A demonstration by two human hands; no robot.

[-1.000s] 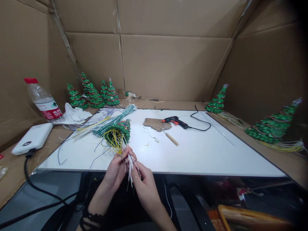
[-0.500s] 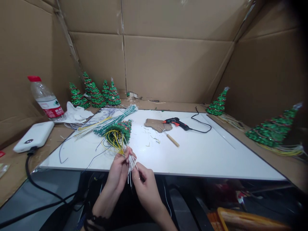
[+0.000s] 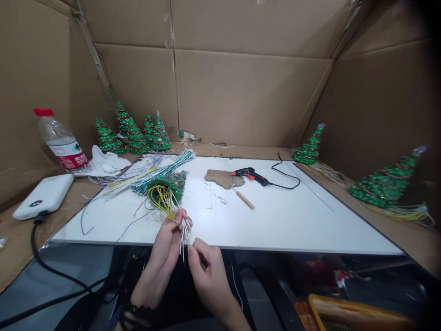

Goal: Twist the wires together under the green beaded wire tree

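At the near edge of the white tabletop (image 3: 275,220), just over its front rim: left hand (image 3: 165,246) closed around a bundle of white wires (image 3: 183,232), fingers curled and pressed together about the strands. Right hand (image 3: 206,271) just beside and a little lower, thumb and forefinger pinching the loose ends of the same wires, other fingers folded in. Hands nearly touching, wire ends fanning down between them.

From the left hand back onto the tabletop: yellow wires (image 3: 160,197) looping into the open base of a green beaded tree (image 3: 170,183) lying on its side, tip pointing away. Behind it, a sheaf of green and white wires (image 3: 161,170) spread toward the back left, plus thin dark wires (image 3: 103,218) trailing left.

Mid-tabletop: a brown cardboard scrap (image 3: 222,177), a black-and-orange glue gun (image 3: 250,174) touching its right edge with its cord curling away, and a wooden-handled awl (image 3: 243,197) just in front.

Back left, on the cardboard surround: a cluster of small finished trees (image 3: 136,135) standing upright, a crumpled white cloth (image 3: 105,163), a water bottle (image 3: 60,142) with a red cap, and a white power bank (image 3: 43,196) with a black cable. Right side: two larger trees (image 3: 310,147) (image 3: 386,186) tilted over, wires trailing from their bases.
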